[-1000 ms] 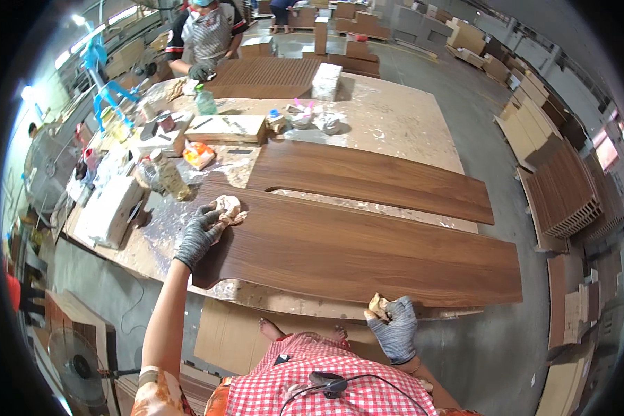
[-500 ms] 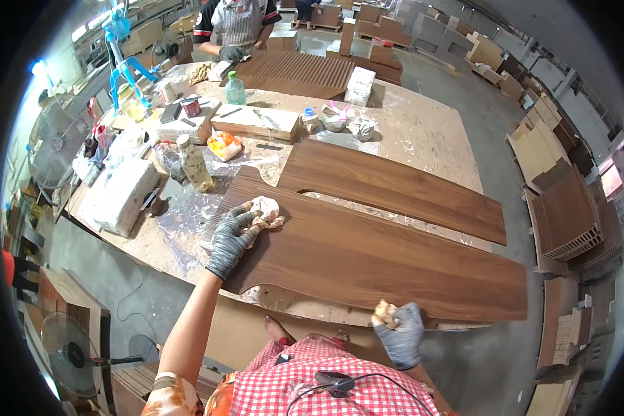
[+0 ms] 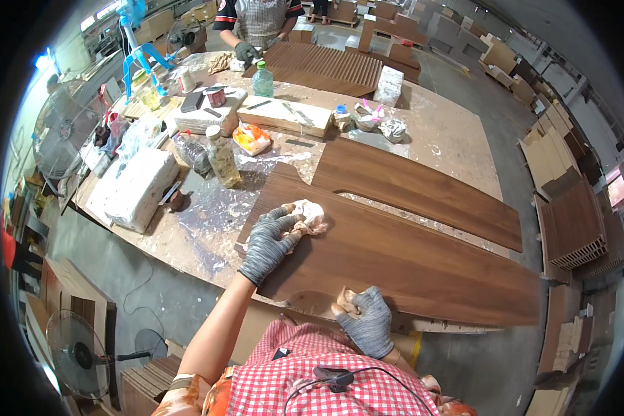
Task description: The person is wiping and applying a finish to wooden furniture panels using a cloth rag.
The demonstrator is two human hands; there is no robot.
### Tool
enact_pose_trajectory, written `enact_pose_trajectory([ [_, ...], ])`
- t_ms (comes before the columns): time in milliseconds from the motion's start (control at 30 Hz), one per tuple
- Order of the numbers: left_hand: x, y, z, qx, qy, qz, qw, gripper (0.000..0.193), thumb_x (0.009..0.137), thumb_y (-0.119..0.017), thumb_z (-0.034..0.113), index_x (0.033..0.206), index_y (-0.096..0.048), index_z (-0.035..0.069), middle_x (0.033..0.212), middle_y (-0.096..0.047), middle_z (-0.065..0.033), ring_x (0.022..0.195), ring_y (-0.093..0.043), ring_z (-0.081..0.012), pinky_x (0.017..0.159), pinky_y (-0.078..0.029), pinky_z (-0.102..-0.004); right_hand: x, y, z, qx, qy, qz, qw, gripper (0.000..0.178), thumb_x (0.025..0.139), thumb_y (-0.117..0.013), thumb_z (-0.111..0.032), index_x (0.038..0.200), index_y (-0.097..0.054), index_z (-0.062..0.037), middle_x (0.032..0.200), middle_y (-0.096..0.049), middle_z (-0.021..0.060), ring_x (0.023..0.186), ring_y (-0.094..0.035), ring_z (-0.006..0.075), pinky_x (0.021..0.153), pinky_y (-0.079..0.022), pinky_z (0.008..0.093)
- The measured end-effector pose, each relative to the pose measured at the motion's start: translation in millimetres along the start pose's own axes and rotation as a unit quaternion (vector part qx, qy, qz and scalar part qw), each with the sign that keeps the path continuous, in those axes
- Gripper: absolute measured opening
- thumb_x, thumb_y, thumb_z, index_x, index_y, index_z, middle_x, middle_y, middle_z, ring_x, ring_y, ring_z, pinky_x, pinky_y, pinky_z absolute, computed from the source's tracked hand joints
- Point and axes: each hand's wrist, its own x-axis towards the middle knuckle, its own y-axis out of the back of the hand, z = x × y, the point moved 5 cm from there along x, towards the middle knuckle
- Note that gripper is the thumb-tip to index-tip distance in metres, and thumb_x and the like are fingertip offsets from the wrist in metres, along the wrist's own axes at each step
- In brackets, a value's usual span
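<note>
A crumpled whitish-pink rag [image 3: 310,218] lies under the fingers of my left hand [image 3: 269,240], pressed to the top of a dark brown wood-grain board [image 3: 423,263]. The left hand wears a grey glove with bare or tan fingertips. My right hand [image 3: 367,323], gloved the same way, is by the board's front edge near its curved cut-out. Its fingers are curled; whether something small is inside does not show. Behind lies a second, narrower brown board [image 3: 416,191], apart from the first by a thin gap.
On the paint-stained table [image 3: 457,139] stand a glass bottle [image 3: 223,159], a green plastic bottle [image 3: 262,80], a white wrapped block [image 3: 137,191] and an orange-white bag [image 3: 252,139]. Across it, a co-worker [image 3: 260,21] handles a slatted brown panel [image 3: 326,66]. Fans stand left.
My left hand and the rag sit a little farther right in the picture, as the whole view has shifted too. My right hand has moved left along the board's front edge.
</note>
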Motion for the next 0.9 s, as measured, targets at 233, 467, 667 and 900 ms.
enact_pose_trajectory([
  [233,-4.0,6.4,-5.7,-0.015,-0.015,-0.017,1.0,0.033,0.081,-0.072,0.018,0.113,-0.07,0.01,0.128,-0.059,-0.0143,0.113,-0.056,-0.0327,0.098,-0.046,-0.04,-29.9,52.3,59.0,0.128,-0.082,0.073,0.986,0.023,0.074,-0.079,-0.015,0.076,-0.057,-0.0073,0.072,-0.05,0.0006,0.066,-0.052,0.0132,0.066,-0.048,0.0296],
  [467,4.6,28.8,-22.3,-0.073,0.062,-0.039,0.995,0.028,0.082,-0.07,0.001,0.109,-0.068,0.0,0.112,-0.062,-0.011,0.096,-0.062,-0.0191,0.087,-0.05,-0.0287,-79.6,157.2,119.9,0.162,-0.122,0.314,0.927,0.038,0.071,-0.071,0.013,0.084,-0.042,-0.0084,0.077,-0.04,-0.0021,0.07,-0.043,0.0078,0.075,-0.048,0.0263],
  [667,-0.4,-93.8,141.9,-0.025,-0.231,-0.064,0.971,0.038,0.08,-0.071,0.01,0.118,-0.065,0.009,0.12,-0.061,-0.0182,0.109,-0.06,-0.0347,0.093,-0.049,-0.0434,-124.1,156.8,140.9,0.231,-0.11,0.351,0.9,0.029,0.072,-0.076,0.002,0.092,-0.056,-0.0051,0.095,-0.051,0.0017,0.085,-0.056,0.0114,0.074,-0.055,0.0268],
  [900,-93.4,-249.5,243.6,0.133,-0.424,-0.228,0.866,0.044,0.083,-0.062,0.028,0.124,-0.059,0.014,0.138,-0.048,-0.0139,0.129,-0.045,-0.0321,0.108,-0.034,-0.0492,-146.0,150.7,111.2,0.254,-0.12,0.307,0.909,0.031,0.071,-0.079,0.0,0.089,-0.054,-0.0049,0.091,-0.055,0.0027,0.078,-0.056,0.0098,0.071,-0.052,0.0259],
])
